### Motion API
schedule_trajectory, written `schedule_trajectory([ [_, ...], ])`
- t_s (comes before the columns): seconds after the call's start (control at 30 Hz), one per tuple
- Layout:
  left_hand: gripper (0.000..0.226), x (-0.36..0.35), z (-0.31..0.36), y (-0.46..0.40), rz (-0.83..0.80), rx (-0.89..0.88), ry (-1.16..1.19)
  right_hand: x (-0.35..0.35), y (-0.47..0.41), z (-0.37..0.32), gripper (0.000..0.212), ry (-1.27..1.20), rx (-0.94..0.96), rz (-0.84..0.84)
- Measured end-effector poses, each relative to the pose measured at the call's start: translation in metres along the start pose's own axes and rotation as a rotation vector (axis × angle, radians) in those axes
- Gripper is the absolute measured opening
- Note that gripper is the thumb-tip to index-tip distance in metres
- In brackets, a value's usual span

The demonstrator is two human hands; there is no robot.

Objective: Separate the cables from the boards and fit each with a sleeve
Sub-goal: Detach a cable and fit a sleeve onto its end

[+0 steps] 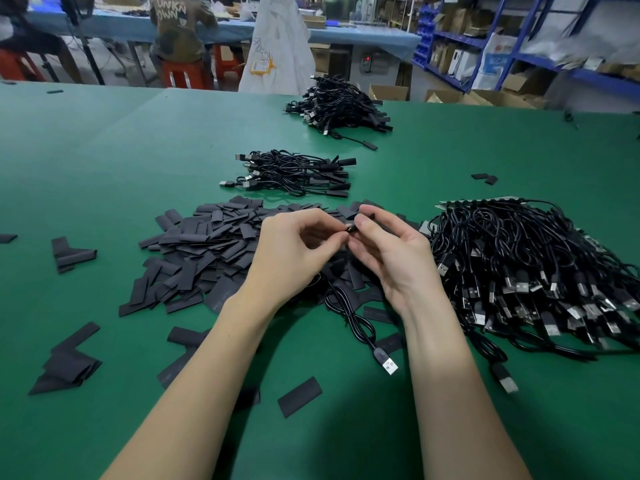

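sleeve pile [207, 244] left, cable heap [526, 265] right, on table [104, 150]

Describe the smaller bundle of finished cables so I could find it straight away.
Start at the wide green table mat and find the heap of flat black sleeves. Just beyond it lies the small bundle of black USB cables. Unlike the bigger far pile, it sits nearer and holds fewer cables.

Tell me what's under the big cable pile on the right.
A pale board edge peeks out behind the cable pile, resting on the green table. How many boards lie beneath is hidden by cables.
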State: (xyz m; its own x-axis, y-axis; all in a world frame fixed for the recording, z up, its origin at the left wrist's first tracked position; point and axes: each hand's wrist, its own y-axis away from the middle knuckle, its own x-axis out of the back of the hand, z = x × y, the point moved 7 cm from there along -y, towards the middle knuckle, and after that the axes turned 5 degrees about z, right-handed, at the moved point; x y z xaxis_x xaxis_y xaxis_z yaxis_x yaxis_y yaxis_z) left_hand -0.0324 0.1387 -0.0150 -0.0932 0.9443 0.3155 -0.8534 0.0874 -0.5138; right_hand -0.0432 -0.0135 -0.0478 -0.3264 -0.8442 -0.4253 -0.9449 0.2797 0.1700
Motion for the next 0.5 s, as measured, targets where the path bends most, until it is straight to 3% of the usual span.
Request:
schedule_trajectory([
  [0.23, 0.006, 0.0027, 0.0051, -0.0004, 0.023, -0.044, 0.021, -0.0042, 0.0018, -0.0007, 0.022, -0.028, 0.042, -0.043],
  [0.5, 0.009, 0.0015, -0.0028, -0.0043, 0.024, 0.100, 0.230, -0.0085, 0.0038, -0.0060, 0.033, -0.021, 0.135, -0.112],
])
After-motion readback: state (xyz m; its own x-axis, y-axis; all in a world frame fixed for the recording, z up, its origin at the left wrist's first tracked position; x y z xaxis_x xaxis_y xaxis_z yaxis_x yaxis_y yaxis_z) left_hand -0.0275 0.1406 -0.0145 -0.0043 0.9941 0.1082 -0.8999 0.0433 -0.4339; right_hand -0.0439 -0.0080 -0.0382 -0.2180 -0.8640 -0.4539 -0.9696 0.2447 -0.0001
